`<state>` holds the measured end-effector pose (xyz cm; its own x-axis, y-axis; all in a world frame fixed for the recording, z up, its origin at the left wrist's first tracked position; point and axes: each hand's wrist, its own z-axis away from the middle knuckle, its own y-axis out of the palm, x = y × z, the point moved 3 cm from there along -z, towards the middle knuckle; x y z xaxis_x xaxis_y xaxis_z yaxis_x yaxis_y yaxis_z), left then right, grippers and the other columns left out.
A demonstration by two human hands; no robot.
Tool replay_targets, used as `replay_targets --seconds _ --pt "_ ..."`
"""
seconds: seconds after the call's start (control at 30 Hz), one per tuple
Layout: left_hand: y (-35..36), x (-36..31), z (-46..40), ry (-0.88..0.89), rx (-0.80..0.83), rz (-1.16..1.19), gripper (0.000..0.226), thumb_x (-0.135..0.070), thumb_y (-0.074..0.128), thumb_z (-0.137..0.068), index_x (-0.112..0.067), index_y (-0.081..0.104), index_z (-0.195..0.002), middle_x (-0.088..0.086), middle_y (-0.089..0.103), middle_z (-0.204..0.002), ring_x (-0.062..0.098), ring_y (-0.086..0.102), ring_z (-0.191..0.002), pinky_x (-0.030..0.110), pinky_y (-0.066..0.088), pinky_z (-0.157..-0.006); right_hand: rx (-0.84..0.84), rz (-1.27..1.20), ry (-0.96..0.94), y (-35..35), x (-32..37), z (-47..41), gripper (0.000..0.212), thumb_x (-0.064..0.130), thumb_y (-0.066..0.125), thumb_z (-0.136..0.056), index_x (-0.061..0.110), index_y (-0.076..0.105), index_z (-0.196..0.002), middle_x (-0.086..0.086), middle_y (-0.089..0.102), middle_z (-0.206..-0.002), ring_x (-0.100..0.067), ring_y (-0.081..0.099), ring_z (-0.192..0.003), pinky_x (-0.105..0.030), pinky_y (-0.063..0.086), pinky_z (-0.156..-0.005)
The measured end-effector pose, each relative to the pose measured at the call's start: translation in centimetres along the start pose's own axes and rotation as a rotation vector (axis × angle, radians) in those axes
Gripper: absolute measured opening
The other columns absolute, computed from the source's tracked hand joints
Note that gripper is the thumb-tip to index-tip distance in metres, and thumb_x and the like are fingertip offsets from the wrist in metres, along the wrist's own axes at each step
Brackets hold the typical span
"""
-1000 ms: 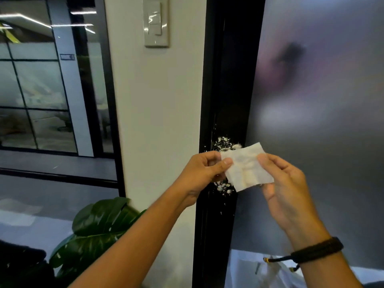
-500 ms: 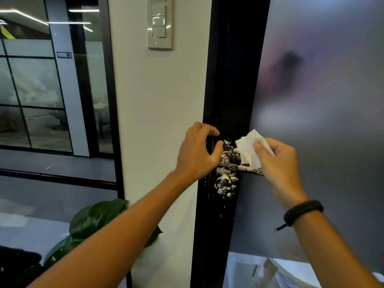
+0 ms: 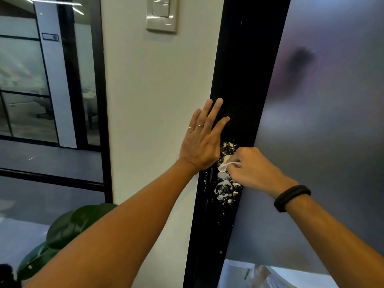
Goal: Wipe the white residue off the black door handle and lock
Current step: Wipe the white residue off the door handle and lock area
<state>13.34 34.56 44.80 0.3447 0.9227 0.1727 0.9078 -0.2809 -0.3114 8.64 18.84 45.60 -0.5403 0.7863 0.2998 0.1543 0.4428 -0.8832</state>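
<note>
The lock sits uncovered on the black door frame — bare frame runs below it. Just above it the right hand with its wipe covers the handle; up-left, the flat left hand spans wall and frame.

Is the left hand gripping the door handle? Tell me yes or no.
No: the left hand lies flat with straight fingers across the wall and black door frame.

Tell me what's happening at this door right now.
A person is wiping white residue off a black door frame's handle and lock. The right hand grips a white wipe against the messy hardware, while the left hand rests flat beside it. Plenty of residue remains.
</note>
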Motion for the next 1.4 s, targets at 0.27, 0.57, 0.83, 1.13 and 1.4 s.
replay_targets --seconds 0.27,0.57,0.83,1.13,1.4 --pt "0.3 0.1 0.2 0.022 -0.021 0.032 0.033 -0.013 0.048 -0.098 -0.020 0.068 -0.125 0.019 0.026 -0.175 0.041 0.018 -0.164 0.055 0.017 -0.135 -0.177 0.066 -0.118 0.5 -1.0 1.0 0.042 0.044 0.067 -0.099 0.009 0.078 -0.078 -0.007 0.068 -0.075 -0.019 0.063 -0.068 -0.031 0.057 -0.069" --pt "0.1 -0.1 0.1 0.009 -0.038 0.028 0.029 -0.014 0.049 -0.099 -0.020 0.068 -0.120 0.020 0.026 -0.175 0.041 0.019 -0.164 0.054 0.014 -0.136 -0.302 0.100 -0.204 -0.9 -4.0 4.5 0.012 0.018 0.077 -0.094 0.014 0.084 -0.103 0.004 0.074 -0.096 -0.010 0.068 -0.084 -0.039 0.062 -0.081" --pt "0.3 -0.1 0.2 -0.001 -0.037 0.021 0.025 -0.012 0.051 -0.099 -0.021 0.067 -0.117 0.018 0.024 -0.176 0.041 0.017 -0.164 0.052 0.011 -0.136 -0.290 0.162 -0.260 0.0 -3.5 4.6 0.013 0.016 0.076 -0.095 0.011 0.082 -0.106 -0.001 0.073 -0.103 -0.020 0.069 -0.091 -0.044 0.061 -0.082" --pt "0.3 -0.1 0.2 -0.009 -0.049 0.042 0.024 -0.010 0.053 -0.099 -0.021 0.068 -0.113 0.020 0.025 -0.175 0.043 0.018 -0.164 0.051 0.008 -0.136 -0.345 0.148 -0.011 -2.4 -8.6 7.5 0.011 0.009 0.075 -0.095 0.009 0.083 -0.102 -0.006 0.076 -0.098 -0.024 0.069 -0.084 -0.036 0.055 -0.077" --pt "0.2 -0.1 0.2 -0.008 -0.040 0.057 0.021 -0.012 0.052 -0.100 -0.021 0.068 -0.109 0.020 0.024 -0.175 0.044 0.016 -0.164 0.052 0.009 -0.136 -0.425 0.204 0.072 -1.4 -7.8 7.4 0.011 0.007 0.070 -0.097 0.007 0.081 -0.097 -0.012 0.072 -0.094 -0.034 0.066 -0.085 -0.050 0.057 -0.076"
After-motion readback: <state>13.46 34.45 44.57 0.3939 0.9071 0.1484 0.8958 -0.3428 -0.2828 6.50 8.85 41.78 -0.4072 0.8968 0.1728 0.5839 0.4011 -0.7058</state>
